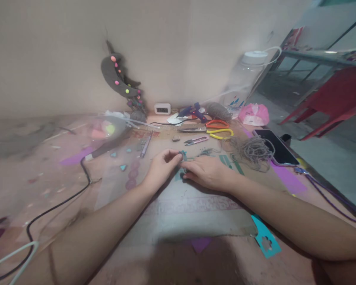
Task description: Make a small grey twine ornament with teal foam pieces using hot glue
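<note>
My left hand [161, 166] and my right hand [206, 171] meet over the middle of the table on a sheet of cardboard [192, 206]. Both pinch a small dark teal craft piece [183, 156] between their fingertips; what it is exactly is too small to tell. The left fingers are curled round its upper edge. The right hand lies low with its fingers pressed against the piece from the right. A loose pile of grey twine [250, 150] lies just right of my hands.
Behind my hands lie yellow scissors [219, 133], orange scissors [217, 124], small thread snips [195, 140] and a blue glue gun [192, 111]. A phone [274, 146] sits at right, a clear water jug [245, 81] at the back. A black cable [59, 204] crosses the left side.
</note>
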### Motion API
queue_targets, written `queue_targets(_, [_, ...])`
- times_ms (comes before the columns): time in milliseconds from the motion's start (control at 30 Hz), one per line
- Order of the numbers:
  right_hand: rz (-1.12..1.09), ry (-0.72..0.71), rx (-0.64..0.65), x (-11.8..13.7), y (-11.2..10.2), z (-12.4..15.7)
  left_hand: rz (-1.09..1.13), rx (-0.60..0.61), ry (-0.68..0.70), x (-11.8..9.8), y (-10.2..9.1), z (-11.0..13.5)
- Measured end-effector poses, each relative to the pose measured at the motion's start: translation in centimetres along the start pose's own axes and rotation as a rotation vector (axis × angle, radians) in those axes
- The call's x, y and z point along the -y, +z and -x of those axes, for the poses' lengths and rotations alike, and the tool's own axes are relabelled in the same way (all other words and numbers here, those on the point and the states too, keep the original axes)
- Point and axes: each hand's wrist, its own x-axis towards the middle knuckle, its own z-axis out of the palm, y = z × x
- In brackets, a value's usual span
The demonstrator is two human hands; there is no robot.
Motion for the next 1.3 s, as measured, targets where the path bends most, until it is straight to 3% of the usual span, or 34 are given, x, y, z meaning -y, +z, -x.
queue_targets(100, [0.126, -0.029, -0.024, -0.5, -1.2, 0.2, 0.013, 0.0, -0.005, 0.1, 0.0, -0.1])
queue_targets(300, [0.08, 0.181, -0.238, -2.0, -3.6, 0.7, 0.039, -0.006, -0.033, -0.2, 0.0, -0.1])
queue_targets(433, [0.199, 0.258, -0.346, -2.9, -4.1, 1.3, 0.076, 0.014, -0.037, -0.1, 0.1, -0.2])
queue_targets(600, [0.321, 0.35, -0.302, -4.3, -4.2, 2.2, 0.095, 0.017, -0.037, 0.3, 0.1, -0.3])
queue_targets(767, [0.371, 0.592, -0.235, -7.3, -4.9, 1.3, 0.112, 0.013, -0.033, 0.3, 0.2, -0.4])
queue_targets(933, [0.076, 0.816, -0.172, -11.2, -5.5, -1.8, 0.104, -0.01, -0.031, 0.3, 0.2, -0.5])
queue_targets(1067, [-0.133, 0.97, -0.166, -14.2, -4.6, -4.3, 0.105, -0.008, -0.026, 0.5, 0.1, -0.6])
queue_targets(1300, [-0.215, 1.0, -0.161, -17.4, -1.6, -7.2, 0.094, -0.016, -0.027, 0.8, 0.2, -0.7])
